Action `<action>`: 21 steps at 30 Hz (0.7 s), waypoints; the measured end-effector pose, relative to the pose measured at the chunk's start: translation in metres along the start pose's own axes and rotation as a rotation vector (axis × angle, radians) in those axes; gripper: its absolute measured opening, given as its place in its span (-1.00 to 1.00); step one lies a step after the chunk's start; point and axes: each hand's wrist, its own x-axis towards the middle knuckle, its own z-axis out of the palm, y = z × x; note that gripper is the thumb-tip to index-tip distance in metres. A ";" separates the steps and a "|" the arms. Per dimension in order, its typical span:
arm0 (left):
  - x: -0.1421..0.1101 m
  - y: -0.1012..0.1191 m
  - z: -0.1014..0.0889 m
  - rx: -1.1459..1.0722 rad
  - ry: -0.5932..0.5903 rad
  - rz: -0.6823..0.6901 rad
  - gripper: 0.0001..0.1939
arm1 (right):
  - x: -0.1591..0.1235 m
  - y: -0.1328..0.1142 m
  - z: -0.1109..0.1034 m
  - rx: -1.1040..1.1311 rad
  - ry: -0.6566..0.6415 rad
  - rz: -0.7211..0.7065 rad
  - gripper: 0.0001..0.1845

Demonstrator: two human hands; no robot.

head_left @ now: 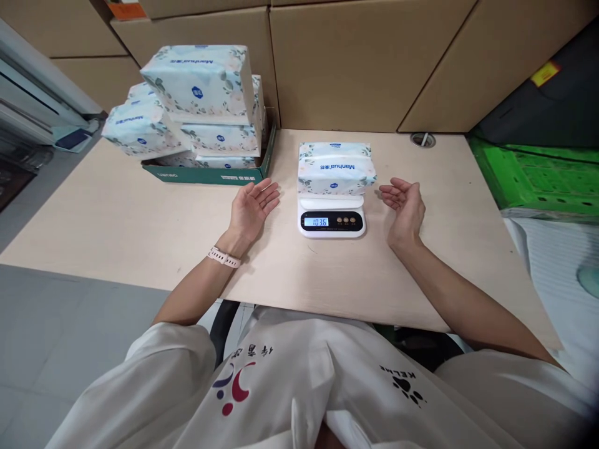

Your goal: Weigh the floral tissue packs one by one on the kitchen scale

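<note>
A pack of tissues point(336, 169) with a pale floral wrapper lies flat on a white digital kitchen scale point(332, 232), whose lit display appears to read 103.6. My left hand point(254, 211) rests to the left of the scale, palm turned up and fingers spread, holding nothing. On the other side, my right hand point(405, 209) has its fingers loosely curved toward the tissue pack, apart from it and with nothing in them. Behind my left hand stands a green cardboard box point(201, 177) holding several more tissue packs point(206, 84) piled above its rim.
Large brown cardboard boxes point(355, 68) line the back edge of the light wooden table point(116, 237). A round cable hole point(423, 140) sits near the back right. Beyond the right edge are a green plastic crate point(538, 178) and white foam sheeting point(556, 262).
</note>
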 end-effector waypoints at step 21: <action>-0.004 0.001 0.005 -0.003 -0.027 -0.019 -0.41 | -0.006 -0.006 0.002 -0.016 -0.029 0.010 -0.24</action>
